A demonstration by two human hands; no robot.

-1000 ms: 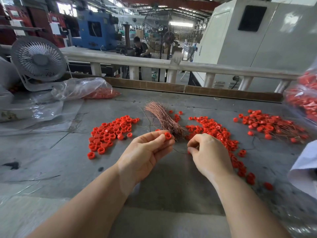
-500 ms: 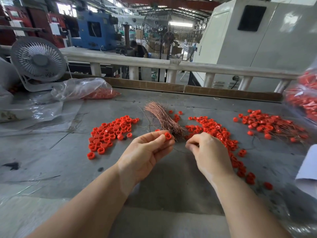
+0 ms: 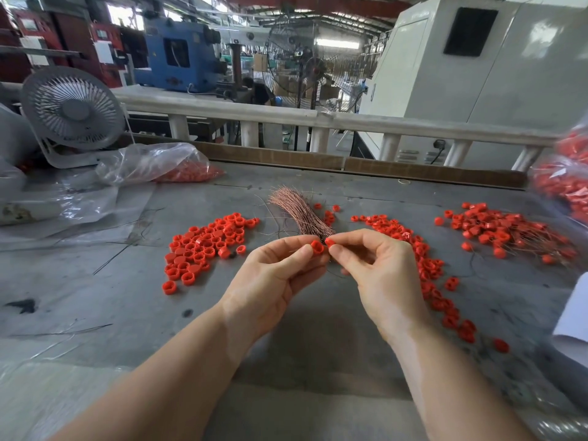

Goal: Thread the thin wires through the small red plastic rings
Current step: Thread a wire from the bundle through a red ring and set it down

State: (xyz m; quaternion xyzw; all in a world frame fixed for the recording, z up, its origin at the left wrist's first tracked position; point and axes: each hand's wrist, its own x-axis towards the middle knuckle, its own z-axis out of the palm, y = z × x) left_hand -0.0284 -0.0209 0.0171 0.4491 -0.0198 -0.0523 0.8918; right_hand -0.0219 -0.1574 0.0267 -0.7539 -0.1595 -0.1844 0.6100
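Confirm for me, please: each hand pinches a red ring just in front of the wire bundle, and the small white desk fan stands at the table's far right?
Not quite. The head view shows the fan at the table's far left. The left hand and right hand do each pinch a red ring before the wire bundle.

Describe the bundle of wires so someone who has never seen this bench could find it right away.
On the grey table, look at the middle, just beyond the two hands. The wire bundle lies between two scatters of red rings, a coppery-pink sheaf of thin strands, the only thing there that is not red.
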